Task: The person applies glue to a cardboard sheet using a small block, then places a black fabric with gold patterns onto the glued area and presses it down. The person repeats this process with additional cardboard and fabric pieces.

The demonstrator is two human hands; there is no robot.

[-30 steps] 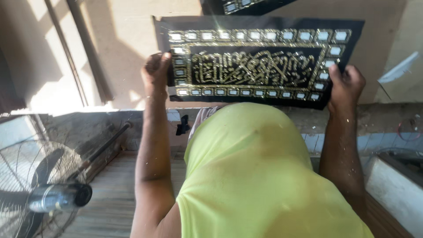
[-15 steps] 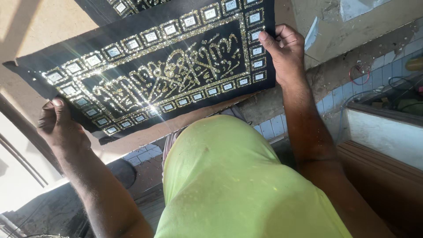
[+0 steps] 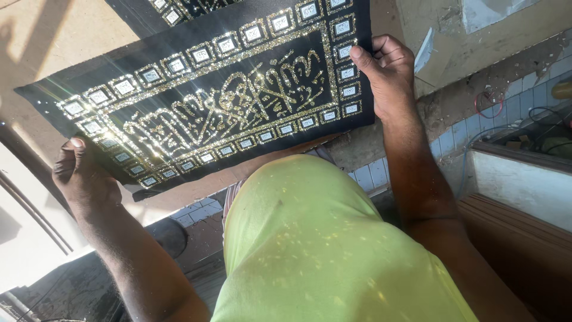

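Nearest the camera, a yellow-green shirt (image 3: 333,250) fills the lower middle of the view, with both forearms reaching up past it. The left hand (image 3: 83,176) is closed on the lower left corner of a black glitter panel (image 3: 208,101), thumb on the face and fingers hidden behind. The right hand (image 3: 387,71) is clamped on the right short edge, thumb laid over the gold border squares.

The panel is held up, tilted, in front of the chest and clear of any support. It stays flat between the two grips, so it is judged stiff and fairly light, like a thin board. The glittered face is likely to shed or scuff, so hold is best taken at the plain black margins of the two short ends.

Beyond, a tiled ledge (image 3: 476,137) is seen, with what may be wires (image 3: 524,128) lying in shadow.
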